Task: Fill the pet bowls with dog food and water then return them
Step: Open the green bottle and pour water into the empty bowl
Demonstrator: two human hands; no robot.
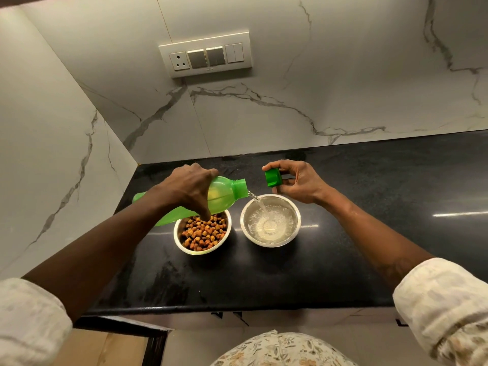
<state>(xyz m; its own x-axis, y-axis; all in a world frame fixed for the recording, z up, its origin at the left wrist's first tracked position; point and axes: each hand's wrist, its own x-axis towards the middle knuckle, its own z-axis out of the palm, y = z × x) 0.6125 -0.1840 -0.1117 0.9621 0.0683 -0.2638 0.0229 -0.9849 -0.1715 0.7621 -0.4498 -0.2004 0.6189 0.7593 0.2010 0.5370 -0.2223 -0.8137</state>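
Two steel bowls stand side by side on the black counter [343, 260]. The left bowl [177, 239] holds brown dog food kibble [203, 233]. The right bowl [297, 228] holds some water. My left hand [188, 186] grips a green plastic bottle [224, 194], tipped on its side with its neck over the right bowl. A thin stream of water [260, 204] runs from the neck into that bowl. My right hand [298, 180] pinches the green bottle cap [273, 177] just above and behind the right bowl.
The counter sits in a corner of white marble walls. A switch and socket panel [206, 52] is on the back wall. The counter's front edge [237, 309] runs just below the bowls, with cabinet fronts beneath it.
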